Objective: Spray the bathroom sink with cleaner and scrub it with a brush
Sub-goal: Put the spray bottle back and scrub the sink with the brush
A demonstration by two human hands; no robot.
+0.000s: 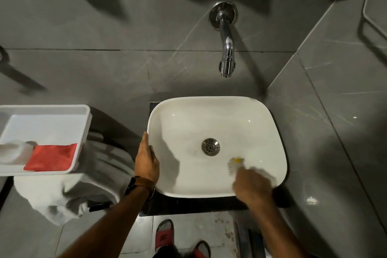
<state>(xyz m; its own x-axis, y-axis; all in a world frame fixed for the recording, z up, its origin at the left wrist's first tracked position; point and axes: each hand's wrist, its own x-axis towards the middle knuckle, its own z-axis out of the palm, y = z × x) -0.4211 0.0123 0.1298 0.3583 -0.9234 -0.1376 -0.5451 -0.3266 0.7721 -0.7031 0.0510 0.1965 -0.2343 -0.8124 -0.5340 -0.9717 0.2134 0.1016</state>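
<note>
A white rounded-square sink (261, 115) sits on a dark counter, with a metal drain (210, 146) in its middle. My right hand (252, 186) is closed on a small brush (235, 164) with white bristles and a yellow part, pressed on the basin's near-right floor; the brush looks blurred. My left hand (146, 160), with a watch on the wrist, grips the sink's left rim. A white spray bottle (12, 151) lies in the tray at the left.
A chrome wall tap (226, 48) hangs above the basin. A white tray (62, 111) at the left holds a red cloth (52, 157). Below it is a white toilet (69, 192). Grey tiled walls stand behind and to the right. My red slippers (165, 234) show on the floor.
</note>
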